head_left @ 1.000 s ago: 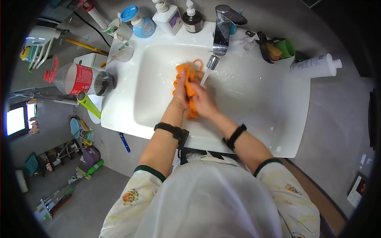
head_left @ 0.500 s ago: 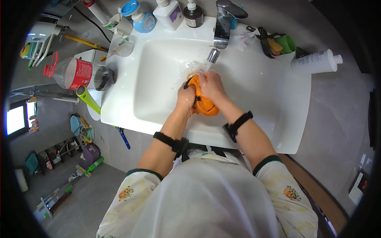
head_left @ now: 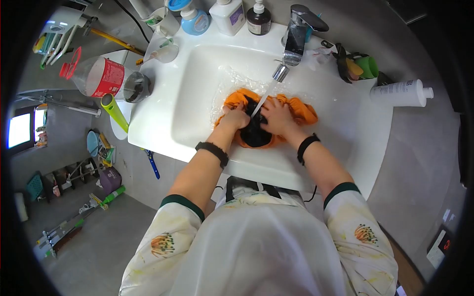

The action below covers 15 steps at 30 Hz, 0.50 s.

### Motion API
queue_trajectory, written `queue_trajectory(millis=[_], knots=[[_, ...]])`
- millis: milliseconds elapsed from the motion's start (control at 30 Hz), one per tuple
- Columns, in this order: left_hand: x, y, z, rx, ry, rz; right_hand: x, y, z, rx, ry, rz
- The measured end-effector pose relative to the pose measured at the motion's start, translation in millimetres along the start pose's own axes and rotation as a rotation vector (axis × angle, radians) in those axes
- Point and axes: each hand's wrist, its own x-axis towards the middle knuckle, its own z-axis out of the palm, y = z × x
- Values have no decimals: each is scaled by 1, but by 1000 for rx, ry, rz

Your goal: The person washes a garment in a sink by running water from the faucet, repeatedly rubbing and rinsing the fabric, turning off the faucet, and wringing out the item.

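An orange-and-black cloth (head_left: 256,135) lies spread and wet in the white sink (head_left: 197,133), its black part in the middle and bunched orange at the sides. Water runs from the faucet (head_left: 295,42) through its swivel nozzle (head_left: 280,73) onto the black part. On the cloth's left side rests my left hand (head_left: 236,118), fingers apart and pressed on the fabric. My right hand (head_left: 277,117) lies on the right side with fingers spread over it. Exactly what kind of cloth item it is, I cannot tell.
Along the back rim stand a blue bottle (head_left: 194,20), a white pump bottle (head_left: 227,17) and a dark pump bottle (head_left: 259,19). A green cup (head_left: 367,67) and a white bottle (head_left: 401,93) lie at right. A large red-labelled bottle (head_left: 109,79) is at left.
The cloth was bunched between both hands; now it is spread out on the sink bottom, black part showing. My hands have moved apart and opened over it. The view has shifted slightly.
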Motion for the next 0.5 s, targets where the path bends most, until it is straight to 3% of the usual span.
queue_trajectory(millis=[33, 67, 100, 133, 200, 267, 300, 333, 367, 400, 433, 500], knots=[[10, -6, 5, 28, 2, 36, 5, 7, 3, 6, 0, -4], [20, -12, 9, 56, 5, 72, 16, 16, 1, 167, 63, 188], [2, -6, 2, -875, 42, 19, 22, 22, -1, 327, 128, 383], [-13, 0, -4, -1803, 73, -39, 22, 18, -2, 331, 135, 390], [-22, 1, -15, -1864, 58, -29, 18, 0, -8, 484, 289, 195], [-24, -7, -20, -2303, -511, 234, -16, -38, -11, 417, 564, -78], [-65, 14, -44, -2253, -305, 19, -35, -54, -17, 432, 587, -133], [-63, 15, -33, -2261, -303, 10, -50, -67, -25, 448, 609, -192], [-55, 13, -20, -2305, -357, 189, -59, -75, -32, 452, 607, -196], [-58, 17, -20, -2332, -410, 374, -64, -81, -38, 460, 742, -226], [-62, 22, -17, -2357, -367, 298, -68, -86, -41, 470, 876, -249], [-67, 29, -16, -2320, -393, 292, -65, -89, -45, 525, 928, -211]])
